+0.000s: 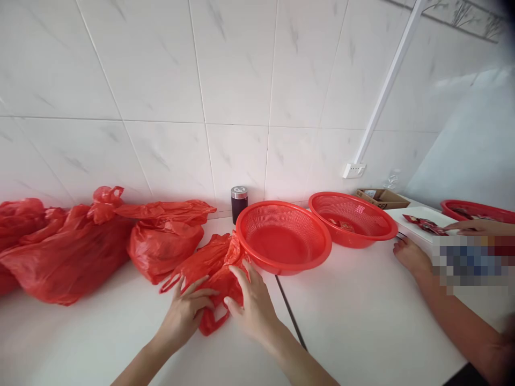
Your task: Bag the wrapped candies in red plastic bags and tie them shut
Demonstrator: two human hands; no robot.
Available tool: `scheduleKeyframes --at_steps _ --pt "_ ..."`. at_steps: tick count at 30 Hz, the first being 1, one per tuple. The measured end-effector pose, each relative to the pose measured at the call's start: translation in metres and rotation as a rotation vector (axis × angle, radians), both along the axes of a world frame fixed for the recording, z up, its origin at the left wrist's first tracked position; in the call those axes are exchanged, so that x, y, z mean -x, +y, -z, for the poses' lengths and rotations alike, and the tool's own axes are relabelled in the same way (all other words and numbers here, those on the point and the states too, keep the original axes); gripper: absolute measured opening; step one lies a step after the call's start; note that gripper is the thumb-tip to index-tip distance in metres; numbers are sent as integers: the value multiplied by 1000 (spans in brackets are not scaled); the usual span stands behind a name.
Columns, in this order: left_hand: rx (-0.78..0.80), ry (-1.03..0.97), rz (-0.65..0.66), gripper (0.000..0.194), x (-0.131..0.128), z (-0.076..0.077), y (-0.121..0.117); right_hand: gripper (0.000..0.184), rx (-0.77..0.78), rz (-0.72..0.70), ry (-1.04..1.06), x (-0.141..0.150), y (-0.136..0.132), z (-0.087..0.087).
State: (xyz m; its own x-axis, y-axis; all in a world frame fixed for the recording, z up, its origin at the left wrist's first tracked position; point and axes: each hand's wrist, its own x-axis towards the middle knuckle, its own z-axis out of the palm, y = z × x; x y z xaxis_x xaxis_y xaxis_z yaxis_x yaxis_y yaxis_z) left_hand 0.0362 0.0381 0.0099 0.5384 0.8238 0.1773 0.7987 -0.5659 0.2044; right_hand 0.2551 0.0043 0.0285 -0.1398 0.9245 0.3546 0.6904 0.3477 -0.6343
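Observation:
A small red plastic bag (209, 262) lies on the white counter in front of me. My left hand (187, 313) rests on its near left side with fingers curled round the plastic. My right hand (251, 300) grips the bag's right side, fingers pressed into the folds, close to the rim of a red plastic colander (317, 236). What the bag contains is hidden.
Two fuller red bags (164, 238) (64, 252) lie to the left against the tiled wall. A dark jar (238, 202) stands behind. A second red colander (380, 222), a cardboard box (382, 198) and a white board (420, 217) sit right, where another person's hands (410, 256) rest.

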Motion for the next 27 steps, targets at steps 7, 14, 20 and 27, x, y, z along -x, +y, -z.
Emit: scheduleKeyframes --at_steps 7,14,20,27 --pt "47 -61 -166 63 -8 15 2 21 24 4 47 4 35 31" --pt "26 -6 -278 51 -29 6 79 12 -6 163 255 -48 -28 23" --pt "-165 -196 -363 46 -55 -36 34 5 65 288 534 -73 -76 10" --pt "78 -326 -161 56 -89 7 -67 9 163 180 891 -38 -79 4"
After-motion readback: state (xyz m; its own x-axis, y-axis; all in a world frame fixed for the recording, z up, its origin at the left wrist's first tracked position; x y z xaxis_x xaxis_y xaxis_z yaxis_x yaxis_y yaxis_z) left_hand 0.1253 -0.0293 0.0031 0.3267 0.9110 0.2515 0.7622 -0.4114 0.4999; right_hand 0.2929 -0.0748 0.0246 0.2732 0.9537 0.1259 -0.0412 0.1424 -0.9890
